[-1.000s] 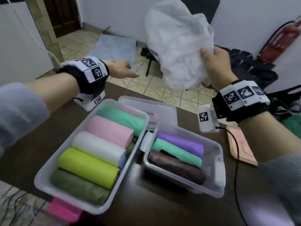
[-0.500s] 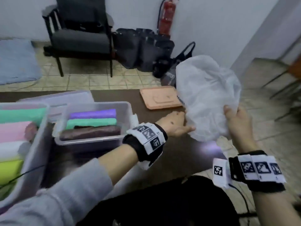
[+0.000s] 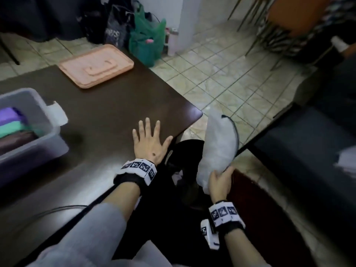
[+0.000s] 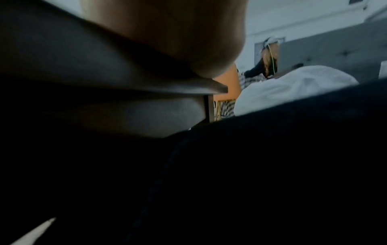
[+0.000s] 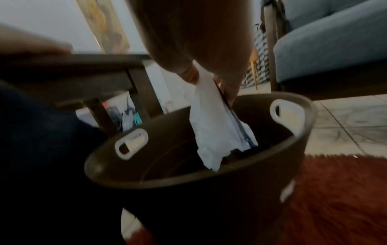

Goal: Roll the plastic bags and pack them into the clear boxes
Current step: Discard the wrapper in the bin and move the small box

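Note:
My right hand (image 3: 219,180) grips a crumpled white plastic bag (image 3: 219,143) low beside the table, to the right of its corner. In the right wrist view the white bag (image 5: 217,129) hangs from my fingers (image 5: 230,94) into a dark round basket (image 5: 209,179) with white handle slots. My left hand (image 3: 149,138) lies flat with spread fingers on the dark table (image 3: 115,112) near its right edge, holding nothing. At the far left a clear box (image 3: 28,132) holds purple, green and brown rolled bags. The left wrist view shows the bag (image 4: 293,89) past the table edge.
A pink tray (image 3: 96,64) lies at the table's back edge. On the tiled floor stand a green bag (image 3: 146,41) and dark bags. A grey sofa (image 3: 317,141) is to the right, a red rug (image 5: 335,199) under the basket, chair legs behind.
The view swung right and down. My right hand lowered the white bag from chest height to the basket beside the table. My left hand left the bag and now rests flat on the table.

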